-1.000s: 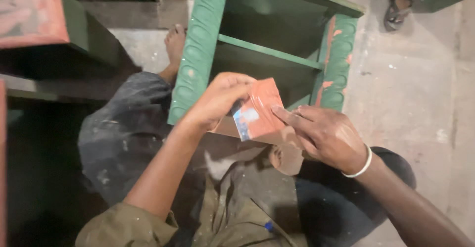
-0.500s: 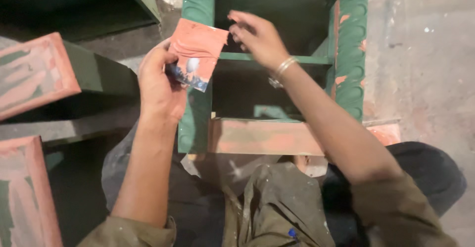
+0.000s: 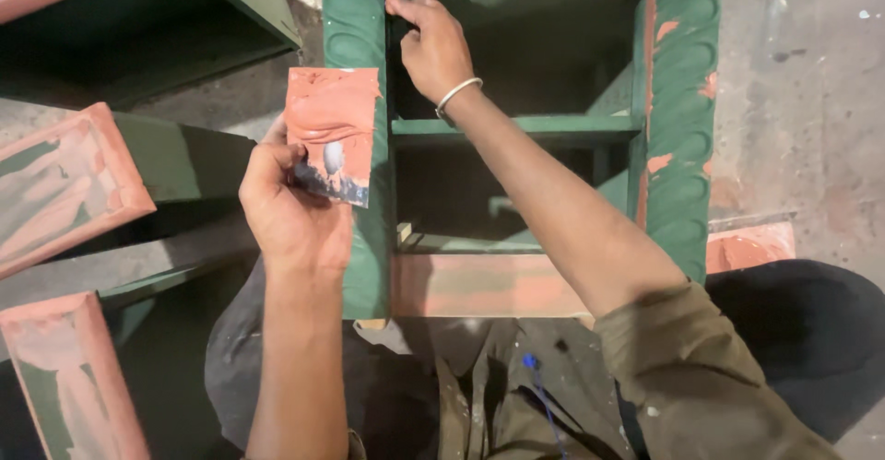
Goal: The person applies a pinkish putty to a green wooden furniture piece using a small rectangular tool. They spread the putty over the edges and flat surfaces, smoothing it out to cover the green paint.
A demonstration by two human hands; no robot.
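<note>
Two hands, two jobs. Your left hand (image 3: 293, 209) holds a small flat card (image 3: 333, 135) up in front of you, its face smeared with reddish-brown putty and a grey dab near the middle. The grip there is a narrow pinch on the card's lower left corner, thumb over the front, the other fingers behind, which keeps the loaded face tilted towards you and lets nothing slide off. The wrist is bent back, the forearm rising straight from your lap.

Your right hand (image 3: 431, 43) reaches well forward, arm nearly straight, a pale bangle (image 3: 458, 94) at the wrist. It sits at the upper left inner corner of the green wooden frame (image 3: 678, 137), fingers curled, the fingertips pressed against the carved left upright just where it meets the top rail. You cannot tell whether anything is pinched between those fingers; they look closed against the wood itself, as if rubbing filler in.

That frame lies on the floor (image 3: 802, 119) ahead of your knees, open side up, with a green cross shelf (image 3: 553, 126) midway and reddish patches dotted along its right upright and across its near rail. The card hangs just beside the left upright, close enough for the working hand to come back for more. More painted panels (image 3: 64, 183) with reddish faces lie at your left.
</note>
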